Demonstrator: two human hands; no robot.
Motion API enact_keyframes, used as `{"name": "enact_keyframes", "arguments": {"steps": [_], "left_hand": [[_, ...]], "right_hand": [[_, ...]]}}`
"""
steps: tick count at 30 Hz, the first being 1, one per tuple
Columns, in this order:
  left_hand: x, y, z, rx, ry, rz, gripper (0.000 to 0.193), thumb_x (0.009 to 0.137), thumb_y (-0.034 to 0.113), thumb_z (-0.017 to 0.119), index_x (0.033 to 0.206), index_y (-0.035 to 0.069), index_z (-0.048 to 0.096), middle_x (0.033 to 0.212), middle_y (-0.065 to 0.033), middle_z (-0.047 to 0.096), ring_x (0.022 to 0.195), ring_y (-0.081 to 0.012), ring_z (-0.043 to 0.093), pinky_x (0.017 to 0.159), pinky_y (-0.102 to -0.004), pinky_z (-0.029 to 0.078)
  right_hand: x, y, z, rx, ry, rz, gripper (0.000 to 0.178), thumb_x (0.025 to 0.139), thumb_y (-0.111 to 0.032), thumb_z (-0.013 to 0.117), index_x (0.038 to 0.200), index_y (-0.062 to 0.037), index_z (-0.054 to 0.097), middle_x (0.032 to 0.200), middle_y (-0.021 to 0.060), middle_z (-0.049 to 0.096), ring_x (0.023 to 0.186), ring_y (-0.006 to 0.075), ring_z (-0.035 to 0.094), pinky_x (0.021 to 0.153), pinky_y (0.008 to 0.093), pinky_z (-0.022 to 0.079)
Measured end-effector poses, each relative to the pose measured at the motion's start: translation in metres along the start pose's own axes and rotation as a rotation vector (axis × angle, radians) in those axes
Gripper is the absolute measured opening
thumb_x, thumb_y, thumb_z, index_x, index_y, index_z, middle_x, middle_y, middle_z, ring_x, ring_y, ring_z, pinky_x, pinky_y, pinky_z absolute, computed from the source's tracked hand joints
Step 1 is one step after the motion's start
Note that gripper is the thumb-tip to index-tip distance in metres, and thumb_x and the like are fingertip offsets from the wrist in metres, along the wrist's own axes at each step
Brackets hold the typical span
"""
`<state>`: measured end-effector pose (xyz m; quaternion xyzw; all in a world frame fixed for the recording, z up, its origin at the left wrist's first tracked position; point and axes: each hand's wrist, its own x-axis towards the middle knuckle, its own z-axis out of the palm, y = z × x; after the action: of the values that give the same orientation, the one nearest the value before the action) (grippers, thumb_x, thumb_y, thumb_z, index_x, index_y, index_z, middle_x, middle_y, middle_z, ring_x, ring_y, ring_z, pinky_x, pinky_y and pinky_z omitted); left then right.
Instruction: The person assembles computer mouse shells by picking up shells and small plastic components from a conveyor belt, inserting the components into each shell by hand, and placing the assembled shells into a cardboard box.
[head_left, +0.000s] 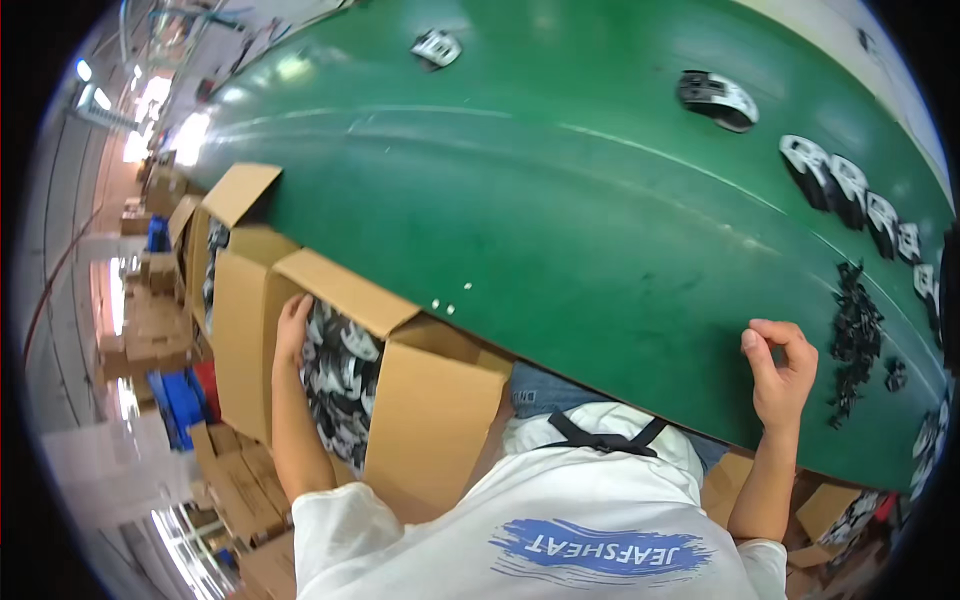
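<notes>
You are resting your left hand at the left side of an open cardboard box; its fingers are partly bunching together, and whether they are gripping anything you cannot tell. The box is standing against the near edge of the green table, its matte brown flaps spreading outward. Inside, black-and-white parts are lying in a jumbled heap, smooth pale faces showing among dark pieces.

You are holding your right hand above the table, near its near edge toward the right end. Index finger and thumb are curving toward each other; you cannot tell if they are pinching something small.

Just right of that hand, a pile of black pieces is forming a narrow, jagged strip, glossy and irregular. Beyond it, curved black-and-white shells are lining up toward the table's right end. Another rounded shell is lying apart from the row, and a smaller-looking one is sitting near the far edge. White bits are lying near the box's far flap.
</notes>
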<state>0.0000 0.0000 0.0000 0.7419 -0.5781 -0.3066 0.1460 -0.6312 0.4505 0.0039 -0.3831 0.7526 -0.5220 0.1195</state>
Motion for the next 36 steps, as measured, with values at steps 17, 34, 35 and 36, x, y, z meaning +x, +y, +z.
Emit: {"name": "enact_keyframes", "arguments": {"steps": [17,34,35,36], "left_hand": [[0.156,0.394,0.225,0.289,0.198,0.915,0.060,0.109,0.053,0.060,0.154,0.014,0.062,0.148,-0.0171,0.063,0.131,-0.0293,0.061,0.111,-0.0403,0.047],[0.227,0.432,0.308,0.011,-0.165,0.505,0.070,0.095,0.041,0.076,0.155,0.011,0.059,0.152,-0.0138,0.063,0.130,-0.0317,0.066,0.110,-0.0415,0.051],[0.217,0.438,0.319,0.007,-0.171,0.503,0.070,0.095,0.041,0.076,0.155,0.011,0.059,0.152,-0.0138,0.063,0.130,-0.0317,0.066,0.110,-0.0415,0.051],[0.218,0.431,0.309,0.158,-0.026,0.561,0.067,0.095,0.042,0.076,0.152,0.010,0.061,0.152,-0.0117,0.064,0.131,-0.0317,0.066,0.109,-0.0406,0.050]], "right_hand": [[0.000,0.010,-0.001,0.026,-0.171,0.133,0.019,0.102,-0.022,0.073,0.107,-0.0055,0.080,0.101,0.0103,0.080,0.087,0.0286,0.077,0.079,0.0390,0.061],[0.059,0.061,-0.115,-0.951,0.252,-0.023,0.020,0.097,-0.023,0.076,0.112,-0.0101,0.076,0.099,0.0058,0.067,0.101,0.0287,0.065,0.104,0.0468,0.045],[0.063,0.069,-0.113,-1.030,0.261,-0.025,0.019,0.096,-0.024,0.076,0.111,-0.0108,0.077,0.099,0.0051,0.066,0.102,0.0283,0.064,0.107,0.0475,0.044],[0.067,0.071,-0.111,-1.009,0.254,-0.037,0.019,0.096,-0.024,0.076,0.111,-0.0108,0.077,0.099,0.0051,0.066,0.102,0.0283,0.064,0.107,0.0475,0.044]]}}
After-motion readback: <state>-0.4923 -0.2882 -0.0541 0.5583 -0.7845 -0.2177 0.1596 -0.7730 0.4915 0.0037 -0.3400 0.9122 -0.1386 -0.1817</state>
